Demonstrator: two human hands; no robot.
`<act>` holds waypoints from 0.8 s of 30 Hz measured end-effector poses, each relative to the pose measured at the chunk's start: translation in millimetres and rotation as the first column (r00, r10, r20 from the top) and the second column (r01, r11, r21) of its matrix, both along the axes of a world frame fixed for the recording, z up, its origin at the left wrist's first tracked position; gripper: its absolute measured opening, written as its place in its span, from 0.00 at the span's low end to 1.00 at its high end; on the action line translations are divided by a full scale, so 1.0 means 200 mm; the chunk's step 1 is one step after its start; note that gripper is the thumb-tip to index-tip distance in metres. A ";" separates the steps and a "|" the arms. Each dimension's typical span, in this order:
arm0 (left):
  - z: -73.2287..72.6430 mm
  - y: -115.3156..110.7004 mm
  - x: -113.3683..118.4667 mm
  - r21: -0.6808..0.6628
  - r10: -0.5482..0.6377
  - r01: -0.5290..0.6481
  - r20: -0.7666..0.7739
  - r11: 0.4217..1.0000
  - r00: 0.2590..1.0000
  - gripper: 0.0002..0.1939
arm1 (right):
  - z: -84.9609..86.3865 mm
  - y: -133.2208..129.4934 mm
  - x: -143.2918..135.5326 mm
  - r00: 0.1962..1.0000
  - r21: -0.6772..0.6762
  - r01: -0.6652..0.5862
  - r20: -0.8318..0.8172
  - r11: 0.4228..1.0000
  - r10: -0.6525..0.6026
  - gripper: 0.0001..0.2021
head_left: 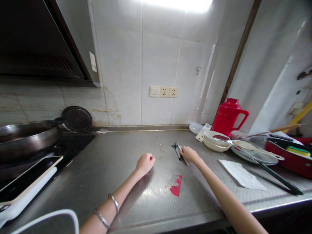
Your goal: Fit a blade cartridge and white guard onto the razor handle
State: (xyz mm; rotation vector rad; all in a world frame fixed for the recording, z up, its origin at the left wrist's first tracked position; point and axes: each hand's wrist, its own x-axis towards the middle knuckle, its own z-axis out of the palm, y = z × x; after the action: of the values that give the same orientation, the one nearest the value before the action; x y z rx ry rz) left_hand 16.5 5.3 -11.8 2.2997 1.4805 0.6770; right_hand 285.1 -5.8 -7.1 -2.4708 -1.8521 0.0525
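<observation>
My left hand [145, 163] rests on the metal counter [117, 182], curled into a fist with nothing showing in it. My right hand [189, 153] is closed round a slim silver tool [178, 148]; its kind is too small to tell and my fingers partly cover it. Just left of it lies a second slim tool [176, 152], dark and silver with a small wider head. Nearer to me, between my forearms, a red piece with a jagged left edge [177, 188] lies flat on the counter.
On the left are a pan [29, 138] on the stove, a round black lid [77, 119] and a phone [26, 182]. At right stand a red thermos [226, 118], white bowls [215, 145], a white napkin [241, 174] and a red pot [285, 156]. A black-handled utensil [280, 177] reaches towards the front edge.
</observation>
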 end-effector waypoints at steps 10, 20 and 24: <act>0.00 0.00 0.00 0.021 -0.002 0.002 0.005 1.000 1.000 0.13 | 0.02 -0.01 -0.01 1.000 0.021 0.030 0.005 0.999 -0.030 0.20; 0.03 0.06 -0.05 0.078 0.059 -0.063 0.051 0.995 0.997 0.16 | 0.10 -0.04 -0.18 0.996 0.147 -0.045 0.081 0.988 0.033 0.18; 0.05 0.14 -0.15 0.109 0.098 -0.106 0.081 0.988 0.992 0.17 | 0.06 -0.02 -0.30 0.982 0.204 -0.186 0.078 0.961 0.174 0.17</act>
State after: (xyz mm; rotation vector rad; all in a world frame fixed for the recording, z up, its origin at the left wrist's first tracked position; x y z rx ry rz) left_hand -12.7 34.0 -2.0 2.2650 1.5708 0.8888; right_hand 224.7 -10.1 5.6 -2.1828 -1.9864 -0.2016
